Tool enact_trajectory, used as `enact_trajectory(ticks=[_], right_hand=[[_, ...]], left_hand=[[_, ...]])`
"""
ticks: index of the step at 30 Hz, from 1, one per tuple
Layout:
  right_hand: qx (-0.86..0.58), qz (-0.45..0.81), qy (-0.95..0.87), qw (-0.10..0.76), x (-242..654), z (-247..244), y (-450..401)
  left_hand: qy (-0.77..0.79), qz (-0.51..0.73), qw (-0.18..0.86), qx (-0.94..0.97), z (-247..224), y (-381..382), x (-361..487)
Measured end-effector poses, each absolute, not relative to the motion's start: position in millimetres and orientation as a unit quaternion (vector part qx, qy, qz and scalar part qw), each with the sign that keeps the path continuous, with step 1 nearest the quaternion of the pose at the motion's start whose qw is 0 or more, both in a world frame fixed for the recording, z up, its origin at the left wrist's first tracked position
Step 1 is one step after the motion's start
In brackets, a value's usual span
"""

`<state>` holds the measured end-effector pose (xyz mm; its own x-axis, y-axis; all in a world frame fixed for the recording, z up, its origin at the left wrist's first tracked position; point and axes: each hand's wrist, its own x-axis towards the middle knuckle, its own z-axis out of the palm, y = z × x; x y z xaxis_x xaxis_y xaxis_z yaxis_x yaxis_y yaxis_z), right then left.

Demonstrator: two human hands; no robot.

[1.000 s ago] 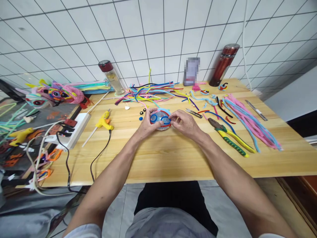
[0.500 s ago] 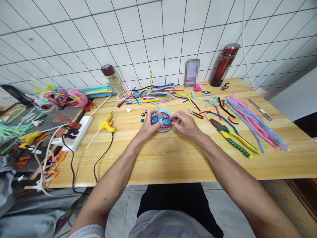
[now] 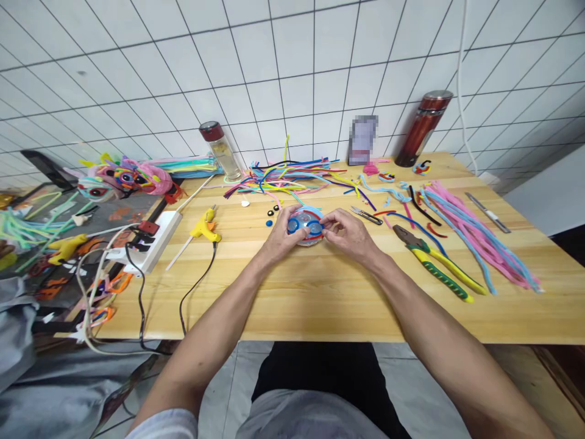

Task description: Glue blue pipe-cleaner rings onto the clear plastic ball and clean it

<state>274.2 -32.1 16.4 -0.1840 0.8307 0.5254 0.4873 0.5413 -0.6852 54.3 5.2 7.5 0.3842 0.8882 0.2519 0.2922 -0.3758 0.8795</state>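
My left hand (image 3: 286,235) grips a round, clear plastic piece (image 3: 303,220) from its left side, the thumb lying across its front. Blue pipe cleaner is curved into rings on it, with red and light blue strands along the rim. At the right edge, my right hand (image 3: 346,231) is closed in a pinch on the end of the blue pipe cleaner (image 3: 315,228); the fingers partly cover it. Small blue and black beads or caps (image 3: 269,223) lie just left of the piece. Beyond my right hand rest thread snips (image 3: 366,215).
Pliers (image 3: 409,238), a craft knife (image 3: 488,213) and pink and blue pipe cleaners (image 3: 479,238) lie right. A yellow glue gun (image 3: 205,227) and power strip (image 3: 159,244) with cables are left. Bottles, a phone and more pipe cleaners line the wall. Another person's grey clothing (image 3: 27,353) shows left.
The camera view has shifted slightly, so everything appears a little further right and lower. Both hands keep their hold on the piece, which looks slightly turned.
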Motion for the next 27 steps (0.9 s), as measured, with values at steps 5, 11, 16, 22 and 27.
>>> enact_trajectory(ticks=[5, 11, 16, 22, 27], right_hand=[[-0.448, 0.196, -0.742, 0.459, 275.2, 16.4, -32.6], [-0.455, 0.200, -0.740, 0.454, 276.3, 15.2, -31.7], [-0.459, 0.203, -0.739, 0.450, 276.8, 14.4, -31.8], [-0.457, 0.192, -0.741, 0.453, 275.7, 14.1, -33.1], [-0.450, 0.175, -0.745, 0.460, 275.1, 12.2, -31.7]], left_hand=[[0.408, 0.386, 0.388, 0.731, 9.5, 2.3, 56.7], [0.405, 0.394, 0.375, 0.735, 9.2, 1.2, 58.0], [0.410, 0.396, 0.366, 0.735, 7.6, 1.6, 58.5], [0.410, 0.403, 0.375, 0.727, 8.4, 1.4, 57.9], [0.398, 0.413, 0.394, 0.718, 7.2, 2.8, 57.6]])
